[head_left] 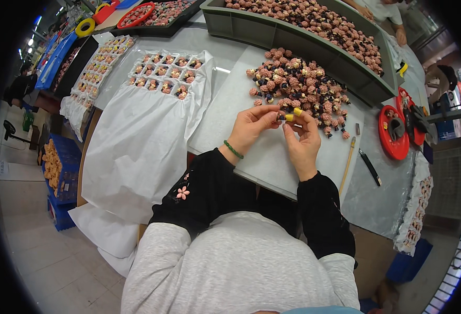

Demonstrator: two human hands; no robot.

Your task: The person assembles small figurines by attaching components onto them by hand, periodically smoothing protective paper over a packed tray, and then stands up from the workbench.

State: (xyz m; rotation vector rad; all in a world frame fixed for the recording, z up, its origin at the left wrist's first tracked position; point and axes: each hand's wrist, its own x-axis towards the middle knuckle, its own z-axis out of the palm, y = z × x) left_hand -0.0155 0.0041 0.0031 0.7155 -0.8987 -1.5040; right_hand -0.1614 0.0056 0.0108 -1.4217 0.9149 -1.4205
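Note:
My left hand (250,129) and my right hand (303,143) meet over the white work board (264,167), fingers closed in a pinch. Between their fingertips is a small dark and pink figurine (281,118), mostly covered by the fingers. Two right fingertips wear yellow finger cots (290,118). Just beyond my hands lies a heap of similar pink knobbly figurines (298,78) with dark and cream parts. A thin wooden-handled brush (348,164) and a black pen-shaped tool (370,167) lie to the right of my right hand.
A grey-green crate (293,37) full of pink figurines stands behind the heap. At left, a white-lined compartment tray (201,99) holds finished-looking figurines in rows. Red dishes (393,142) sit at right. Another person's hand (400,36) shows at the far right.

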